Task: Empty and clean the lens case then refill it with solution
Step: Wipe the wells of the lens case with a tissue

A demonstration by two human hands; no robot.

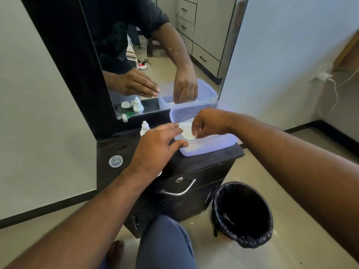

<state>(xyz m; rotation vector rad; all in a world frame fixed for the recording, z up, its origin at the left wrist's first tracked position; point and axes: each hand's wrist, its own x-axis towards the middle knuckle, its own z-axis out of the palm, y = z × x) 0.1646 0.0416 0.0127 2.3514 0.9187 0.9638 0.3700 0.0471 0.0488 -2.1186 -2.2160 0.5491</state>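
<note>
1. A small white plastic solution bottle with a nozzle tip stands upright at the back of the black counter, just left of the translucent lavender plastic tub; its lower part is hidden behind the left hand.
2. The lens case itself shows only as a mirror reflection, beside the bottle's reflection.

Both forearms are bare to above the elbow, the left hand and right hand ungloved and ringless. Plain blue-grey fabric trousers cover the knee; one foot is bare.
</note>
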